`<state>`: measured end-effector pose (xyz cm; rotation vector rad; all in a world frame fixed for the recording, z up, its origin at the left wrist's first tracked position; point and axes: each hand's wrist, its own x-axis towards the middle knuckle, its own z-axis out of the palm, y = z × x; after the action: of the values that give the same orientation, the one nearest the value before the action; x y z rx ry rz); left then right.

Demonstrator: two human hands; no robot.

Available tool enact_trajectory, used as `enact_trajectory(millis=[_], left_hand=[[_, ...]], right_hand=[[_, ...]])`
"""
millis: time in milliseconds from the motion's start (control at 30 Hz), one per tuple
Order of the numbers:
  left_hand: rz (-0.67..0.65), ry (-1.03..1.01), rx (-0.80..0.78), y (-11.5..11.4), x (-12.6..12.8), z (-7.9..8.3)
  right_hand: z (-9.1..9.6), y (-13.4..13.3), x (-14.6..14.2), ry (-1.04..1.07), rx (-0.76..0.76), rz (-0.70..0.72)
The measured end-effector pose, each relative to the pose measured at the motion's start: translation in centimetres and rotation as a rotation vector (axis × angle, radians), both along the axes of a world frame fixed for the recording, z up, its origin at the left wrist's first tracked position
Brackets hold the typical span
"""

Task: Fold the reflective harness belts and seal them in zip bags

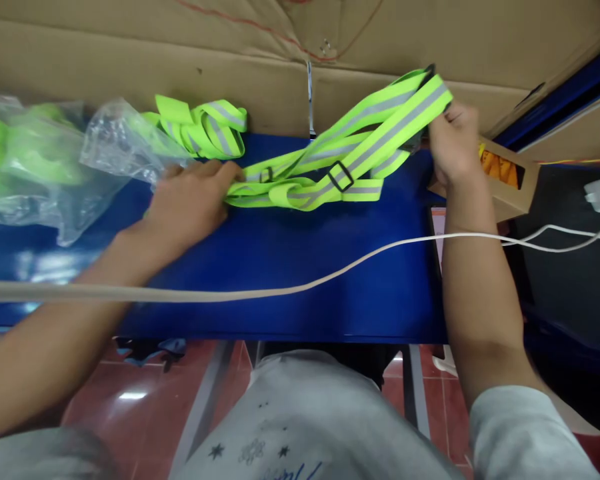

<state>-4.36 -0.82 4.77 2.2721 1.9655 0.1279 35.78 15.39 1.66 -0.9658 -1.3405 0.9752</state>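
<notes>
A neon yellow-green reflective strap harness (pixel 380 137) with grey stripes and black buckles stretches between my two hands above the blue table. My right hand (pixel 455 140) is closed on its raised right end. At the other end, my left hand (pixel 193 200) has its fingers wrapped round the gathered straps near the tabletop. One black slide buckle (pixel 341 177) faces up midway along the bundle. Just behind my left hand lies another bunched reflective strap (pixel 205 127), partly over a clear plastic bag (pixel 125 137).
More clear bags (pixel 45 153) with neon straps lie at the left of the blue table (pixel 300 267). A white cable (pixel 280 291) crosses in front of me. At the right are a cardboard box (pixel 515 193) with orange contents and a phone-like device (pixel 437 230). Cardboard (pixel 260 100) lines the back.
</notes>
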Motion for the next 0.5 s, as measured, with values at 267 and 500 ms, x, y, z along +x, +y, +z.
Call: enact_trajectory(millis=[267,500], left_hand=[[-0.095,-0.058,-0.022,0.0,-2.5,-0.2],[-0.576,-0.315,0.052,-2.3,8.8,2.7]], right_hand=[[1.9,-2.3,-1.3,-0.375,-0.089,-0.019],[2.8,-2.8,-1.5,-0.491,-0.203,-0.017]])
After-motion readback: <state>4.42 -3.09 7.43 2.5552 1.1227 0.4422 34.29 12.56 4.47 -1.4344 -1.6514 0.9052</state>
